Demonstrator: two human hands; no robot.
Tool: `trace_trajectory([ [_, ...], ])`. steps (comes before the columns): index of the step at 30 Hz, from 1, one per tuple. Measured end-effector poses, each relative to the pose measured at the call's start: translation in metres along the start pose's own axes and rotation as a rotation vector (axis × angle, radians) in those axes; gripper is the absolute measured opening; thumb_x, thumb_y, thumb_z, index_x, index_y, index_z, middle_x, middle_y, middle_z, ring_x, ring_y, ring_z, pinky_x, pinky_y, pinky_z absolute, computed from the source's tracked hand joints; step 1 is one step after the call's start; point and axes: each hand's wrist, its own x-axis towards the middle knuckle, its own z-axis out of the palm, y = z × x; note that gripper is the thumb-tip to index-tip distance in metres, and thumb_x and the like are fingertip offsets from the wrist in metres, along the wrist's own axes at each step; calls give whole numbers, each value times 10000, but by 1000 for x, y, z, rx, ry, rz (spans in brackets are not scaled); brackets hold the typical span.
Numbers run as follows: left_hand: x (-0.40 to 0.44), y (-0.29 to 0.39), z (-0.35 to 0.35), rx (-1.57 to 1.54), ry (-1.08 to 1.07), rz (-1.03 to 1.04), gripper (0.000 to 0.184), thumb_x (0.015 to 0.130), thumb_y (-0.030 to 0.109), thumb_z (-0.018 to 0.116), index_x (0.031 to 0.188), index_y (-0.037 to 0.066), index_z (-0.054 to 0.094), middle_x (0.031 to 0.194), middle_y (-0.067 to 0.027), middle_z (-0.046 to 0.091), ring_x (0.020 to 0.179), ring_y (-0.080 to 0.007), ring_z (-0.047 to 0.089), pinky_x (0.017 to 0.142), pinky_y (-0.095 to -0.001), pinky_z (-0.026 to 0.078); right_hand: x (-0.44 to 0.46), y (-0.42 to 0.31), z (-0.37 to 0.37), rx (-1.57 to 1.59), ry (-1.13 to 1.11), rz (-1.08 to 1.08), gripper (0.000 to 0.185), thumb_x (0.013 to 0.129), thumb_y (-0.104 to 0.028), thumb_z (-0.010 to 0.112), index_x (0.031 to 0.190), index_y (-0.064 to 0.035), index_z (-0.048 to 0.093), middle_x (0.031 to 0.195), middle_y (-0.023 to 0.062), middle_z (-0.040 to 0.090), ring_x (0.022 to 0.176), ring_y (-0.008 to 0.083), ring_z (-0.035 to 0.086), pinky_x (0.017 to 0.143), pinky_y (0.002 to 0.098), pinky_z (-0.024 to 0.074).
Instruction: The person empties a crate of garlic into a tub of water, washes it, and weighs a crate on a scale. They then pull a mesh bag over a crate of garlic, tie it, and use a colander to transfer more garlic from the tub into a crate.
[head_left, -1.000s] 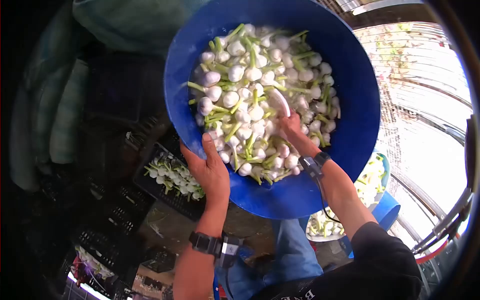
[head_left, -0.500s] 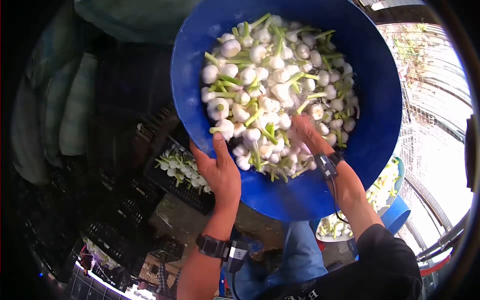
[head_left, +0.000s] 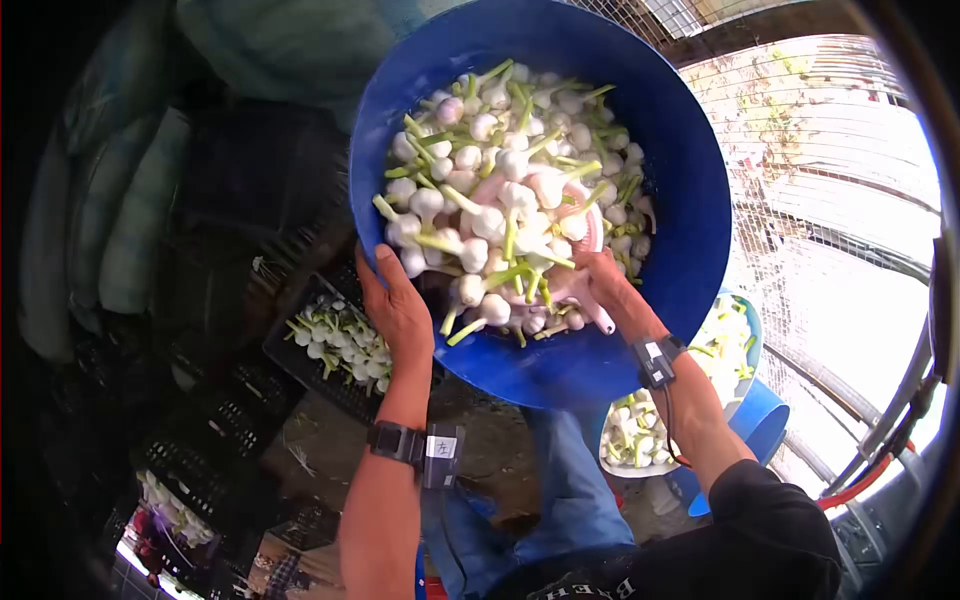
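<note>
A large blue tub (head_left: 690, 210) holds many garlic bulbs (head_left: 480, 220) with short green stems, in what looks like water. My left hand (head_left: 402, 312) is closed on the tub's near left rim, thumb inside and fingers outside. Inside the tub, my right hand (head_left: 610, 283) grips the edge of a pink plastic basket (head_left: 592, 228) with slotted sides. Garlic is heaped in the basket and covers most of it. The fingertips of my right hand are partly hidden.
At lower left, a black crate (head_left: 285, 340) holds more garlic. Under my right arm stands a white container (head_left: 640, 468) of garlic, beside a blue bucket (head_left: 765, 415). Wire mesh (head_left: 790, 200) runs along the right. Large pale sacks (head_left: 145, 215) stand at left.
My right hand has come up with the pink basket, which now shows under the heaped garlic. The tub sits further left in view. My left hand stays on the rim.
</note>
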Motion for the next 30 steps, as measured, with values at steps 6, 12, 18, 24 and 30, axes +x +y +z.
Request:
trace_trajectory([
  [6,-20,9,-10,221,1,242,740,1014,534,384,1504,-7,269,1564,-221,236,1455,-357,206,1179,-452,171,-24,-7,2,159,-52,-21,363,761,62,591,1124,58,591,984,87,614,860,198,616,761,350,525],
  [12,-72,25,-28,26,-62,234,685,1035,457,369,1492,-42,264,1540,-233,288,1429,-349,278,1175,-396,193,-125,-53,35,35,-23,-63,309,913,-68,569,1195,56,553,1021,142,653,912,266,671,845,420,577],
  [18,-109,20,-100,-355,-91,112,685,1019,384,446,1502,-53,232,1539,-257,279,1436,-361,275,1173,-420,209,-232,-45,98,10,-1,-194,456,858,28,550,1312,44,509,1208,167,624,1064,284,648,942,410,539],
  [24,-116,-19,-210,-438,-10,-150,639,1040,370,394,1505,-40,241,1540,-233,311,1434,-327,304,1169,-363,228,-305,34,204,-84,-138,-165,595,796,86,474,1385,11,446,1292,164,575,1115,302,624,938,431,552],
  [30,-106,-173,-314,-389,441,-367,578,1044,308,381,1476,-67,295,1499,-207,387,1383,-289,380,1142,-345,269,-200,215,309,-607,27,-603,682,824,78,535,1462,-20,316,1407,172,440,1327,283,435,1104,396,358],
])
